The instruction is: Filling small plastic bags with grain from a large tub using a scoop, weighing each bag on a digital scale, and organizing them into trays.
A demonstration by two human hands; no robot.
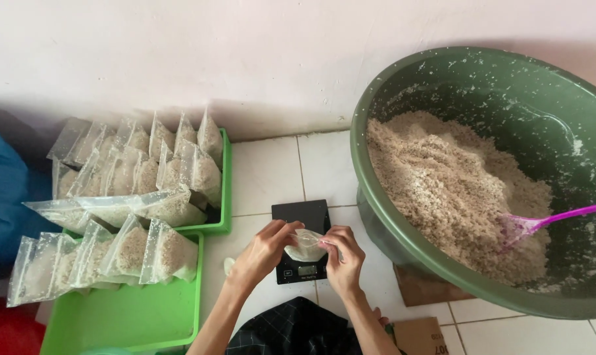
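A wide green basin (403, 217) sits at the right on the tiled floor (278, 171), heaped with pale crumbly grain (442, 190), and a pink scoop (541, 223) lies in the heap with its handle over the far rim. At the left, two green trays (134, 315) hold rows of filled clear bags (140, 171), standing or leaning against each other. Between trays and basin, a small black scale (301, 217) rests on the floor.

Over the scale the person holds a small clear bag (304, 246), partly filled. The left hand (262, 253) pinches its left edge with closed fingertips, and the right hand (344, 256) grips the right edge the same way, so the mouth is stretched between them.

To do this step well, it seems wise to keep the mouth level and taut, so that no grain spills onto the scale, and to press from one corner along to the other. The bag should sit squarely on the platform, clear of the display, with the hands off it when the weight is read.
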